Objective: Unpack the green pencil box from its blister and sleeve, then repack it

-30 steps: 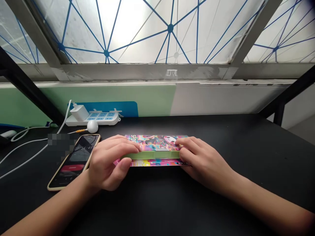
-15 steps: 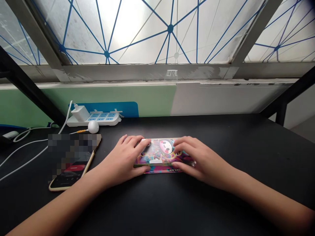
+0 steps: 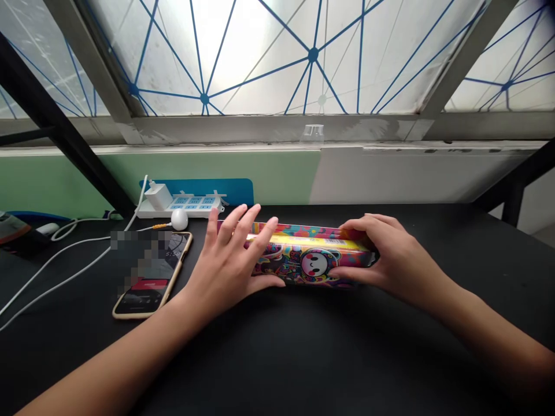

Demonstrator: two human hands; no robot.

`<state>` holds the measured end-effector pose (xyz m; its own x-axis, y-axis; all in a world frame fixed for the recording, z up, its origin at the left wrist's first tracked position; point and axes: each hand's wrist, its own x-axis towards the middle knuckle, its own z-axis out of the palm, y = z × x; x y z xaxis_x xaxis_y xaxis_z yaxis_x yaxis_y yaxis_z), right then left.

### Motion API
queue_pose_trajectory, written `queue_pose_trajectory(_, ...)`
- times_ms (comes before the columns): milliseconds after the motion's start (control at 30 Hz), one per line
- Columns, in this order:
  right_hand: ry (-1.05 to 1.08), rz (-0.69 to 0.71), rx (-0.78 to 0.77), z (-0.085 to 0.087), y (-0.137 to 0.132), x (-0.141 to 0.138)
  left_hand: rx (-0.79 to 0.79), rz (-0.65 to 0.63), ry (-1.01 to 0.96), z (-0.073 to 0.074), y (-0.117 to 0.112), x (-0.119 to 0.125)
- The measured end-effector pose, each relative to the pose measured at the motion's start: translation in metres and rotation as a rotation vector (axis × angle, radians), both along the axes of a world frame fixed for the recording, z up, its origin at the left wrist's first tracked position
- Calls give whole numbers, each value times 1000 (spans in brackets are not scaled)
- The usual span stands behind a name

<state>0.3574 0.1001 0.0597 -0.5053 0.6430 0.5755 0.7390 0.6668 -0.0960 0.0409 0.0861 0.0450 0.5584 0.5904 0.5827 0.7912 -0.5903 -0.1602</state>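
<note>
A colourful pencil box [image 3: 281, 264] with a round white cartoon face is tipped up on the black desk. It shows a patterned side and a yellow strip with a barcode. My right hand [image 3: 385, 251] grips its right end, thumb on the near face and fingers over the top. At the left end, my left hand [image 3: 234, 254] has its fingers spread and raised over the box, with the thumb stretched along the lower front edge. The left hand covers that end of the box, so how firmly it touches cannot be made out.
Left of the box lies a phone [image 3: 171, 283] in a light case. Behind it are a white power strip [image 3: 197, 203] with a plugged-in charger [image 3: 158, 197], a small white round object [image 3: 179, 219] and white cables [image 3: 65, 277]. A window [image 3: 260, 58] rises behind the desk.
The box has turned from lying flat with its printed lid up to showing another side. My left fingers have lifted and spread; the right hand has shifted to the box's end. The view has moved slightly.
</note>
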Motion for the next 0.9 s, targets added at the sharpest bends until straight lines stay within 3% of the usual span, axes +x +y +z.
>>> queue_pose_trajectory(300, -251, 117, 170, -10, -16, -16, -158, -42, 118, 8, -7, -1)
queue_pose_trajectory(600, -425, 83, 115, -14, -24, -26, -212, -67, 179, 12, -14, 6)
queue_pose_trajectory(767, -394, 122, 14, -20, -24, -30, -191, -103, 256, 6, -18, 9)
queue_pose_trajectory(900, -337, 179, -58, -29, -22, -34, -293, -75, 163, -2, -14, 10)
